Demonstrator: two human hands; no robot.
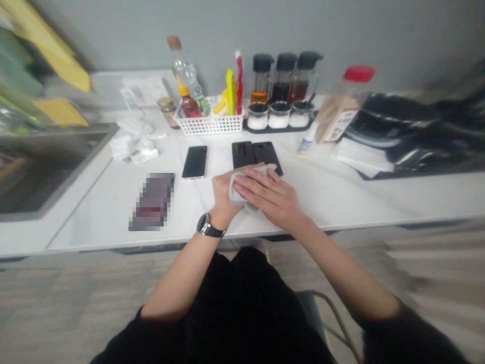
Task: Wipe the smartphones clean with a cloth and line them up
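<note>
My hands meet above the counter's front half with a crumpled white tissue (237,189) between them. My left hand (223,189), a watch (209,226) on its wrist, lies against the tissue; its fingers are mostly hidden, so anything else in it cannot be made out. My right hand (278,199) presses over the tissue with its fingers together. Just behind them lie two dark-screened phones (242,151), (268,154) side by side, partly covered by my hands. Left of my hands is a light-edged phone (195,162). A pixelated dark flat object (152,202) lies nearer the front edge.
A sink (56,172) borders the counter at left, near crumpled tissues (134,146). Along the wall stand a white basket (210,125) of bottles and packets, black-capped bottles (284,76), seasoning jars (279,115) and a red-lidded jar (343,108). A small bottle (306,141) stands before them; dark pans (397,121) are at right.
</note>
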